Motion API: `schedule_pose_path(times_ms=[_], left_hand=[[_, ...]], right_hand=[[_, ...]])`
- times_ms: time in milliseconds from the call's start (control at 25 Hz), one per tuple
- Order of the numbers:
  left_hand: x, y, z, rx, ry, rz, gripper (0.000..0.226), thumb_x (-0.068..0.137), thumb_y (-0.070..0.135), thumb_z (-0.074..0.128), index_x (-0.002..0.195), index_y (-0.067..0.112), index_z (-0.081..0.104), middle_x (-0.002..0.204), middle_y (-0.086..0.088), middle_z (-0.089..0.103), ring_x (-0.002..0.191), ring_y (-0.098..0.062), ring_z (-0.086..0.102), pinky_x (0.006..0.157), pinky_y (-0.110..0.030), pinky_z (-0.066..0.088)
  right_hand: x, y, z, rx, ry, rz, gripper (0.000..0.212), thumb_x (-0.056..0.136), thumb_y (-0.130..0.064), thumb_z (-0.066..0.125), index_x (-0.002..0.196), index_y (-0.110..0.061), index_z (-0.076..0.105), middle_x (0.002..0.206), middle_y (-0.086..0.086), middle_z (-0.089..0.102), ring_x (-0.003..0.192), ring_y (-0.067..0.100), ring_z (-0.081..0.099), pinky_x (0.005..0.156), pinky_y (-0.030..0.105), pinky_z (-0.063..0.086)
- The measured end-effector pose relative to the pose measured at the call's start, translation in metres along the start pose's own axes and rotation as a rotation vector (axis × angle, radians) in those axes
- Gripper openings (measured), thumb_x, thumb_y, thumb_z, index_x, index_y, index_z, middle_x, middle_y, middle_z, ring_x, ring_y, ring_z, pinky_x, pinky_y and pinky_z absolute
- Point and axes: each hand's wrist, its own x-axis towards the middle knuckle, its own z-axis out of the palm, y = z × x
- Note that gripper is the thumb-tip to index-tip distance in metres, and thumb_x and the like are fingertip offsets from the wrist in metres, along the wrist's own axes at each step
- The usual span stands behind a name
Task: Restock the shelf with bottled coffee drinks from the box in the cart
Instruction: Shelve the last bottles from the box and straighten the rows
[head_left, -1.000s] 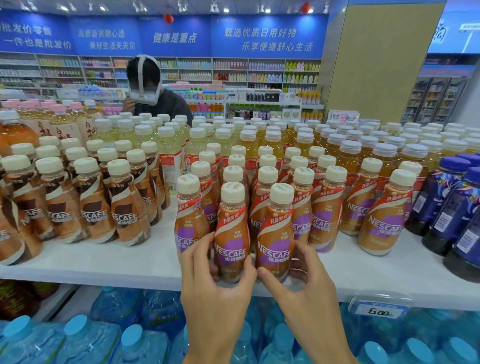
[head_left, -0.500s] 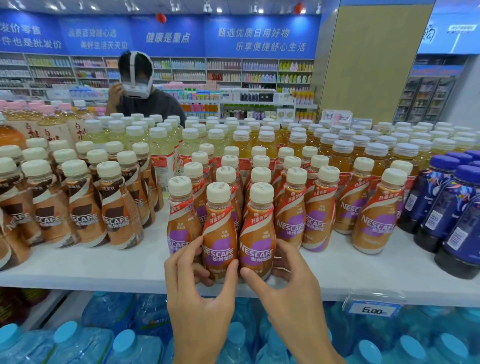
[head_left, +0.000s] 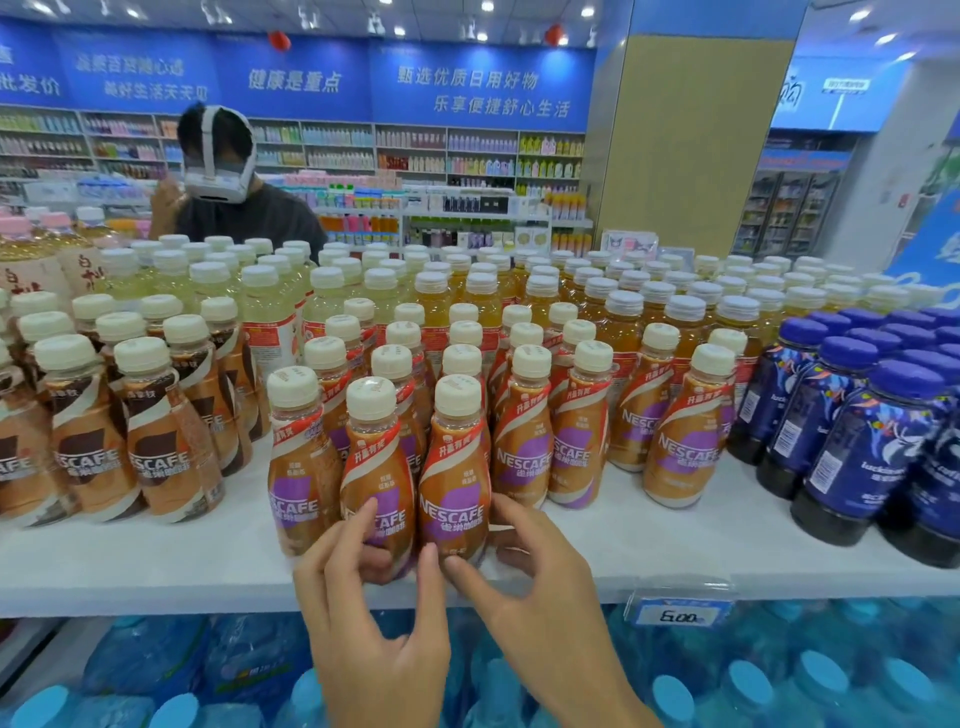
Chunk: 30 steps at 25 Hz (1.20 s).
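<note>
Left hand (head_left: 374, 618) is curled round one near-row bottle (head_left: 375, 457), right hand (head_left: 540, 587) round its right neighbour (head_left: 455, 467); judged rigid, weighty, slick-sleeved; waist grip preferred.

Shop, stocked drink shelf (head_left: 675, 540), price tag (head_left: 680, 613), product aisles (head_left: 415, 150)

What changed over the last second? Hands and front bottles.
Left hand and right hand slid the left front Nescafe bottle and the right front Nescafe bottle a little further back from the edge of the shelf. Both hands still hold their bottles. The price tag is unchanged.
</note>
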Motion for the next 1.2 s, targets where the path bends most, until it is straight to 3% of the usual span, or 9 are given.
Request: schedule_pose_path(times_ms=[240, 360, 480, 560, 640, 840, 1000, 1120, 1200], left_hand=[[-0.027, 0.067, 0.053, -0.210, -0.279, 0.073, 0.029, 0.091, 0.034, 0.065, 0.119, 0.034, 0.061, 0.106, 0.021, 0.063, 0.091, -0.006, 0.065, 0.078, -0.014, 0.053], [-0.025, 0.104, 0.112, -0.157, -0.478, -0.005, 0.044, 0.095, 0.045, 0.060, 0.137, 0.040, 0.048, 0.132, 0.023, 0.054, 0.118, 0.000, 0.054, 0.097, -0.017, 0.050], [-0.022, 0.139, 0.174, 0.025, -0.577, 0.006, 0.069, 0.097, 0.049, 0.055, 0.155, 0.027, 0.024, 0.154, 0.007, 0.035, 0.139, -0.012, 0.035, 0.112, -0.027, 0.036], [-0.019, 0.149, 0.197, 0.206, -0.592, -0.031, 0.077, 0.097, 0.052, 0.051, 0.158, 0.022, 0.014, 0.158, 0.000, 0.028, 0.142, -0.020, 0.029, 0.115, -0.035, 0.031], [-0.014, 0.148, 0.207, 0.341, -0.589, -0.070, 0.076, 0.097, 0.054, 0.052, 0.156, 0.021, 0.016, 0.155, -0.003, 0.032, 0.140, -0.022, 0.032, 0.115, -0.037, 0.032], [-0.009, 0.145, 0.203, 0.315, -0.630, -0.144, 0.074, 0.095, 0.057, 0.053, 0.154, 0.023, 0.021, 0.151, 0.000, 0.037, 0.139, -0.019, 0.037, 0.113, -0.032, 0.035], [-0.019, 0.140, 0.163, 0.258, -0.611, -0.128, 0.074, 0.095, 0.058, 0.051, 0.155, 0.027, 0.022, 0.151, 0.007, 0.036, 0.138, -0.013, 0.035, 0.112, -0.028, 0.035], [-0.027, 0.132, 0.123, 0.213, -0.509, -0.156, 0.070, 0.091, 0.056, 0.059, 0.150, 0.029, 0.033, 0.143, 0.013, 0.042, 0.129, -0.005, 0.035, 0.107, -0.022, 0.033], [-0.026, 0.124, 0.104, 0.239, -0.428, -0.175, 0.068, 0.088, 0.052, 0.065, 0.145, 0.028, 0.039, 0.139, 0.011, 0.045, 0.122, -0.002, 0.031, 0.103, -0.020, 0.029]], right_hand=[[-0.011, 0.023, -0.105, 0.054, 0.280, 0.143, 0.019, 0.088, -0.024, 0.077, 0.104, -0.033, 0.070, 0.089, -0.022, 0.073, 0.085, -0.004, 0.067, 0.076, 0.015, 0.056], [-0.010, 0.037, -0.152, 0.055, 0.413, 0.148, 0.021, 0.090, -0.009, 0.072, 0.097, -0.028, 0.070, 0.086, -0.016, 0.075, 0.079, 0.001, 0.070, 0.071, 0.014, 0.054], [-0.003, 0.049, -0.181, -0.007, 0.413, 0.159, 0.022, 0.090, -0.009, 0.070, 0.102, -0.028, 0.069, 0.091, -0.011, 0.075, 0.079, 0.002, 0.070, 0.074, 0.023, 0.057], [0.003, 0.055, -0.191, -0.027, 0.373, 0.179, 0.023, 0.091, -0.011, 0.069, 0.108, -0.026, 0.066, 0.096, -0.012, 0.073, 0.078, -0.002, 0.068, 0.074, 0.025, 0.056], [0.007, 0.059, -0.194, -0.050, 0.335, 0.189, 0.024, 0.094, -0.014, 0.068, 0.112, -0.028, 0.063, 0.101, -0.014, 0.070, 0.079, -0.008, 0.065, 0.069, 0.015, 0.050], [0.014, 0.060, -0.196, -0.098, 0.315, 0.172, 0.025, 0.095, -0.009, 0.063, 0.108, -0.029, 0.061, 0.103, -0.015, 0.068, 0.079, -0.014, 0.060, 0.061, 0.004, 0.044], [0.025, 0.050, -0.197, -0.115, 0.331, 0.117, 0.032, 0.094, -0.007, 0.062, 0.096, -0.039, 0.059, 0.099, -0.017, 0.069, 0.080, -0.013, 0.062, 0.063, 0.004, 0.044], [0.041, 0.034, -0.189, -0.164, 0.327, 0.068, 0.026, 0.093, -0.018, 0.067, 0.116, -0.029, 0.064, 0.096, -0.018, 0.069, 0.081, -0.007, 0.064, 0.070, 0.008, 0.048], [0.057, 0.020, -0.183, -0.218, 0.302, 0.028, 0.036, 0.094, -0.029, 0.067, 0.129, -0.028, 0.059, 0.095, -0.017, 0.069, 0.085, -0.004, 0.064, 0.078, 0.022, 0.054]])
